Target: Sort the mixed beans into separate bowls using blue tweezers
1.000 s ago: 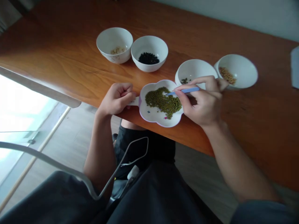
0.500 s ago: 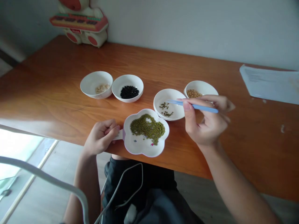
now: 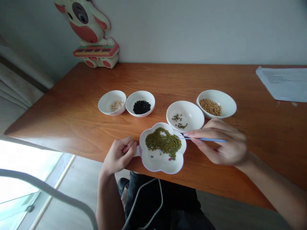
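1. Half a second ago we had the tips of the slim blue tweezers (image 3: 208,139) above the round white bowl with scattered green beans (image 3: 196,116); now our right hand (image 3: 224,150) brings them over the flower-shaped white dish with a lilac rim (image 3: 155,163), right of our left hand (image 3: 120,153).
2. We judge that the work has returned from bowl to dish, where the small green beans (image 3: 158,140) lie heaped. We cannot tell whether the tips hold one.
3. Our right thumb and fingers pinch the tweezers; our left fist remains wrapped round the dish's handle.
4. The dish's near rim lies just beside the front edge of the brown wooden table (image 3: 168,80), and our left wrist overhangs it.
5. Room is tight beyond our right knuckles, near the round white bowl of tan beans (image 3: 229,107). Wood spreads to that hand's right and beyond our left hand, giving us room sideways.
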A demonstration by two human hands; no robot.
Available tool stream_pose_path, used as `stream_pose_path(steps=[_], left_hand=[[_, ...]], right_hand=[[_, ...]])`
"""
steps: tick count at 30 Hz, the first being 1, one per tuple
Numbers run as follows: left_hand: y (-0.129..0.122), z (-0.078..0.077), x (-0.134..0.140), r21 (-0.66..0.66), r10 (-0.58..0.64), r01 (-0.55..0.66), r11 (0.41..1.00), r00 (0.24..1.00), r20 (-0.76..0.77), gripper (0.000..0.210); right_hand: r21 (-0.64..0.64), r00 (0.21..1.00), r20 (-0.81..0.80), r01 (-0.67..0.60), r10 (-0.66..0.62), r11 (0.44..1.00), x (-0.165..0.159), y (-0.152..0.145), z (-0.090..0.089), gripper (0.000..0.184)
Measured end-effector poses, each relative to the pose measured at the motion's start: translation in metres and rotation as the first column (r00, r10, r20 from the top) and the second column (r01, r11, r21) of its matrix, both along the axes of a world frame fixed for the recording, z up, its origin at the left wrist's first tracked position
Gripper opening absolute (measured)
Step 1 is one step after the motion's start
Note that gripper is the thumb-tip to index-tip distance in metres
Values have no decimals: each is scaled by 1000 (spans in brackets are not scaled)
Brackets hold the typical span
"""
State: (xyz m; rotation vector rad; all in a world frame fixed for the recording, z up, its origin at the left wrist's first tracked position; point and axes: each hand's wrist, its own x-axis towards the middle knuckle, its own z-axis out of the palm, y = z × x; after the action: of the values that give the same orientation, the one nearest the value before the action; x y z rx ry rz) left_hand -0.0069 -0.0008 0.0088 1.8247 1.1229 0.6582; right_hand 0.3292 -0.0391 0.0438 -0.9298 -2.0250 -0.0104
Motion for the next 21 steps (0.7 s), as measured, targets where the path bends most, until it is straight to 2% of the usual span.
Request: stream_pose_path(steps=[5,9,15,17,21], left_hand=[[0,7,6,3,-86,86,996,992,-94,41],[-1,7,9,4,-104,104,995,993,-64,41],[-9,-2,8,27,1,-1,1000,1000,2,43],[-11,-3,8,35,37,-37,999,999,5,44],[-12,-3,7,34,96,-96,995,995,8,45]], right_hand=[[-53,999,-32,9,-10,999,11,-3,-7,46],[-100,997,-70,26,-33,995,15,-8,-7,42],[-95,991,-100,82,-92,992,6,-14,-10,47],[-106,981,-122,140,-153,984,2,-14,-11,40],[-220,953,-149,227,-263,949,-6,-10,-14,19]])
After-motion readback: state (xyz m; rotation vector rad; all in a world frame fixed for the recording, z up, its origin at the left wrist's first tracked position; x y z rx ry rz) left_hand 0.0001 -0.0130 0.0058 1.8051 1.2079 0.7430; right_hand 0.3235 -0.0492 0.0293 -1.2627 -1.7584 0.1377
